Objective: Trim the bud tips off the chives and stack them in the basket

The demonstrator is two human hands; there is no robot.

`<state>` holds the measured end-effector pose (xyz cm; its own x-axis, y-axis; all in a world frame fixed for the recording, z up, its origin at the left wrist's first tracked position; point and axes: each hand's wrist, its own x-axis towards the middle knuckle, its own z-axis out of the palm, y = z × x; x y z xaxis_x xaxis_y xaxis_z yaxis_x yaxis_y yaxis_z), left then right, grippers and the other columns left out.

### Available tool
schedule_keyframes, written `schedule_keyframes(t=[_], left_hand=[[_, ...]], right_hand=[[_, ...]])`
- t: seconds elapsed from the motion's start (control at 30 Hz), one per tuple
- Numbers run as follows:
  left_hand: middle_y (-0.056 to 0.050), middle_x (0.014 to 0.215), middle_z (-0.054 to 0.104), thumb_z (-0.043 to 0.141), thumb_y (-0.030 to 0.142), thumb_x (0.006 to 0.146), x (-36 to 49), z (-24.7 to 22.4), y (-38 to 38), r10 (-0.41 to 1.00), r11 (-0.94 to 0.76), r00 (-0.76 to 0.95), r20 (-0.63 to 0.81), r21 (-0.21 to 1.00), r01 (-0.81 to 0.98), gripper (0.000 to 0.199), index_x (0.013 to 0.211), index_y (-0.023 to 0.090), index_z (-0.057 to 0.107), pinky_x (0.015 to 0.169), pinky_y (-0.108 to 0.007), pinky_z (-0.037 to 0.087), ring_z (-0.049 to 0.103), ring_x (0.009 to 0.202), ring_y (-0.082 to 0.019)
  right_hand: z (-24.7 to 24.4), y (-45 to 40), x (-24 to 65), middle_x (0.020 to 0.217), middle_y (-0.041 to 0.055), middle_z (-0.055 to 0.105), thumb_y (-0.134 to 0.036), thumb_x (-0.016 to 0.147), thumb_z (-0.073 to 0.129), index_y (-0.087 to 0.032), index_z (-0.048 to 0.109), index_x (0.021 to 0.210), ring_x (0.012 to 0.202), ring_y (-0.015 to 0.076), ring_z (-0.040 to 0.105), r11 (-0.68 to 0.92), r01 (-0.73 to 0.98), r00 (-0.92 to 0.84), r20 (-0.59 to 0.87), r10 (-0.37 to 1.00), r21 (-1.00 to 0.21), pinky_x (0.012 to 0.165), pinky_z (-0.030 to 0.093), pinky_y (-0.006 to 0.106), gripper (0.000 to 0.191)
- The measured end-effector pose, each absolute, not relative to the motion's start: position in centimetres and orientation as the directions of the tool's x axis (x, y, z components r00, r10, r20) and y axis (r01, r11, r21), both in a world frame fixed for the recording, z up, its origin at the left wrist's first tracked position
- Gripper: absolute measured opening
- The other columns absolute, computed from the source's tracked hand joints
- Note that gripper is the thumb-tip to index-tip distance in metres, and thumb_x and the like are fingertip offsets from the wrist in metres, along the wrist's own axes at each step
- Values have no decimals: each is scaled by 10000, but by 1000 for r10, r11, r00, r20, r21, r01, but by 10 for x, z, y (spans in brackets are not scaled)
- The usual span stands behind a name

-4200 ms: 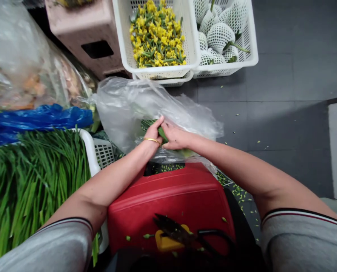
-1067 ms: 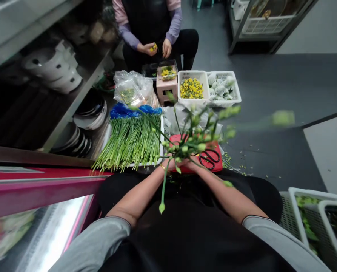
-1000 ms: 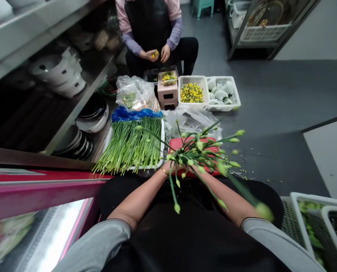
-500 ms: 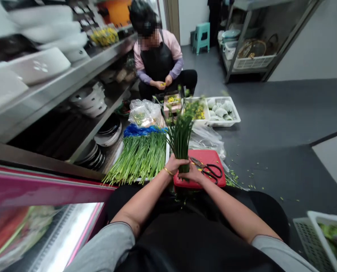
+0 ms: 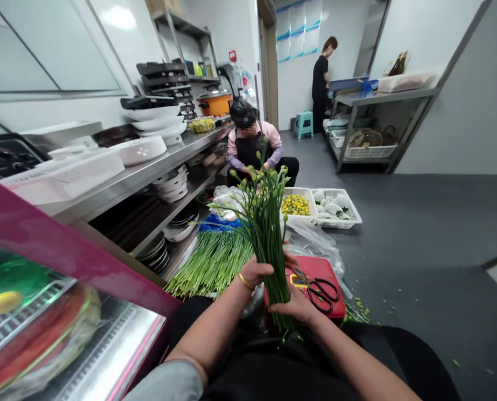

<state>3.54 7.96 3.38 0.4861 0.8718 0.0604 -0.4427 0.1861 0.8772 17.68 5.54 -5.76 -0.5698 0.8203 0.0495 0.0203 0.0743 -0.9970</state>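
A thick bunch of flowering chives (image 5: 269, 239), green stems with closed buds on top, stands nearly upright before me. My left hand (image 5: 259, 271) wraps round its middle, a gold bangle on the wrist. Lower down, my right hand (image 5: 295, 303) grips the stems near their cut ends. Just beyond is a red board or lid (image 5: 319, 267), with black-handled scissors (image 5: 321, 292) lying on it, close to my right hand. To the left, many more chive stems (image 5: 215, 259) lie side by side in a pile.
A co-worker (image 5: 252, 142) sits opposite, hands partly hidden by the buds. White baskets hold yellow flowers (image 5: 296, 205) and net-wrapped produce (image 5: 331, 206). A steel shelf (image 5: 190, 150) with dishes runs along the left. Green trimmings (image 5: 359, 309) are scattered on the floor. Another person (image 5: 321, 78) stands far back.
My view has tilted up, showing more of the room. The bunch is nearer to me, and my hands sit farther apart along the stems, left above right.
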Motion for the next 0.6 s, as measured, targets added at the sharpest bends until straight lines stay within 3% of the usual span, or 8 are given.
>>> schedule_keyframes(t=[0.1,0.17,0.27,0.37,0.47,0.6], left_hand=[[-6,610,619,815,362,466,43,43,77,925,112,377,37,925,-364,541,913,144,604,560,-291,484,586,536,-151],[15,580,592,806,365,490,48,41,78,959,68,285,7,965,-253,456,833,144,601,538,-273,477,548,493,-118],[-2,675,640,775,371,530,54,24,88,993,-64,92,71,995,-72,373,797,157,626,644,-301,522,597,599,-138],[-20,743,676,744,377,589,63,-2,103,987,-127,-89,136,986,104,299,786,172,652,782,-345,528,645,754,-186],[-33,762,689,743,393,618,73,-23,110,971,-113,-185,151,972,204,290,787,172,662,828,-362,524,655,805,-205],[-36,766,689,767,400,609,75,-32,108,991,-80,-88,102,972,219,336,822,163,661,799,-345,528,651,764,-195]], right_hand=[[-56,64,180,765,18,585,-406,562,748,-216,565,902,741,228,581,78,110,-591,-3,806,-991,695,528,411,430],[-54,73,184,837,46,605,-392,527,780,-181,572,936,845,259,597,73,143,-572,-22,820,-987,796,516,449,505],[-58,89,190,1134,112,587,-385,506,814,-159,519,1147,1120,299,532,217,158,-495,112,861,-963,985,423,471,741],[-75,100,190,1264,148,531,-381,567,792,-158,426,1277,1190,292,500,349,244,-406,231,884,-905,1010,404,463,829],[-104,107,182,1176,158,585,-331,632,741,-141,477,1224,1089,277,562,338,346,-349,214,913,-875,933,459,438,676],[-133,118,179,946,101,654,-277,693,655,-150,593,1005,857,232,621,297,388,-367,149,918,-873,774,515,382,342]])
